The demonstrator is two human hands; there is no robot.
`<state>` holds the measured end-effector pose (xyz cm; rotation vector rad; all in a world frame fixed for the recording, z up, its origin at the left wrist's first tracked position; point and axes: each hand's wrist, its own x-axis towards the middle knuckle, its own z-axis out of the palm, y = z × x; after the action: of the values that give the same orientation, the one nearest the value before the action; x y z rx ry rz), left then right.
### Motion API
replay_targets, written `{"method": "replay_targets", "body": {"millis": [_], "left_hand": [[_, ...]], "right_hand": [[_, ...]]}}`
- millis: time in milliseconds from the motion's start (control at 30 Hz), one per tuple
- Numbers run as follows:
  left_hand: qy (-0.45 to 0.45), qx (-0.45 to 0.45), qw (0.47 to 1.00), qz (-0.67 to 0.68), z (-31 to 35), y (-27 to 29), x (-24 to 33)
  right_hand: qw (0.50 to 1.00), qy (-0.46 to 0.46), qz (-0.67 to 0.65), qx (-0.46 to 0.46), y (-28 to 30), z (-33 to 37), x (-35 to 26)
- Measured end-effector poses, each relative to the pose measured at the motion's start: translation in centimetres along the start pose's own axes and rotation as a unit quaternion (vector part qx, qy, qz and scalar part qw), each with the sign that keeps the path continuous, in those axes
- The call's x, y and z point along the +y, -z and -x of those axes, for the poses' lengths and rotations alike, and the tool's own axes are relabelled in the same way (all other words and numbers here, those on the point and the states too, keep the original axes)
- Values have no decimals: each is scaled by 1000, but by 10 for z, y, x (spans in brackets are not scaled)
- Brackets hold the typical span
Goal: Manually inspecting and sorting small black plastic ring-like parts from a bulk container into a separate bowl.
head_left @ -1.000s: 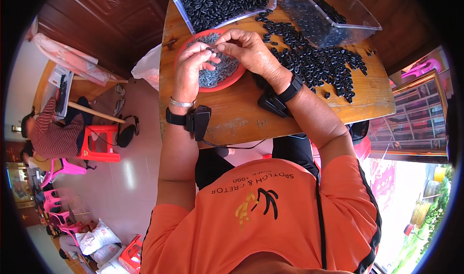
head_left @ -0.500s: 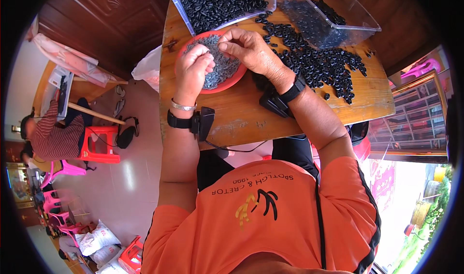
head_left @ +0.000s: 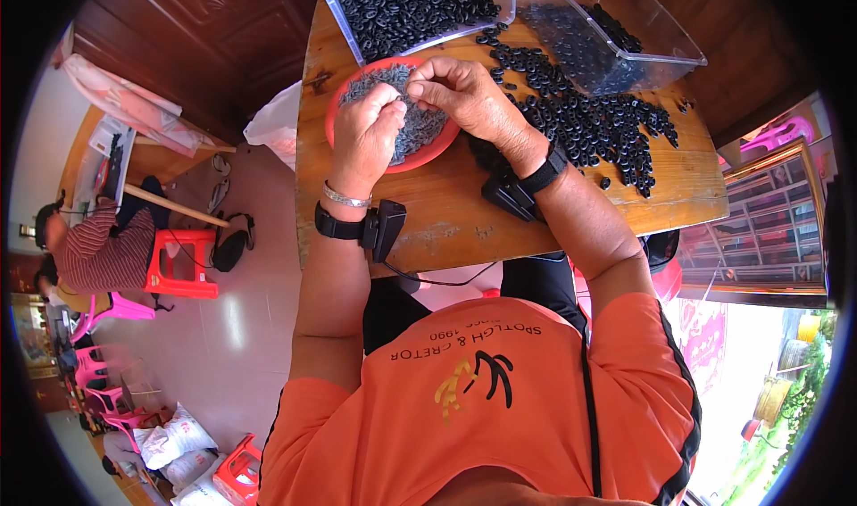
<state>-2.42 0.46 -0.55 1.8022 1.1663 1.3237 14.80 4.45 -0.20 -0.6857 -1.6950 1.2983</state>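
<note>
Both of my hands are over a round red bowl [head_left: 437, 153] heaped with small grey pieces [head_left: 420, 124]. My left hand [head_left: 368, 124] is curled closed, thumb against the fingers, above the bowl's left part. Close beside it, my right hand [head_left: 460, 95] pinches with thumb and forefinger above the bowl's right part. Whatever the fingertips hold is too small or hidden to make out. Many small black oval ring-like parts [head_left: 589, 122] lie loose on the wooden table [head_left: 437, 229], to the right of my right hand.
A clear bin [head_left: 357, 46] of black parts stands at the table's far side. Another clear bin [head_left: 665, 46] with black parts sits tilted at the far right. A cable [head_left: 437, 279] hangs by the near edge. On the left, a person in a striped top [head_left: 112, 252] sits on a red stool [head_left: 183, 265].
My left hand has shifted slightly right, bringing its fingertips nearer to those of my right hand. The right hand keeps its pinch almost in place.
</note>
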Motion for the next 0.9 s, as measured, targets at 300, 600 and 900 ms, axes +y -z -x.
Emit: {"method": "replay_targets", "body": {"millis": [300,600,900], "left_hand": [[-31,6,997,-71,0,0,1],[-60,19,995,-77,1,-7,-8],[1,29,998,51,2,-9,-4]], "right_hand": [[999,15,52,-4,-1,2,-3],[991,37,127,12,-4,5,-9],[997,36,65,25,-8,3,1]]}}
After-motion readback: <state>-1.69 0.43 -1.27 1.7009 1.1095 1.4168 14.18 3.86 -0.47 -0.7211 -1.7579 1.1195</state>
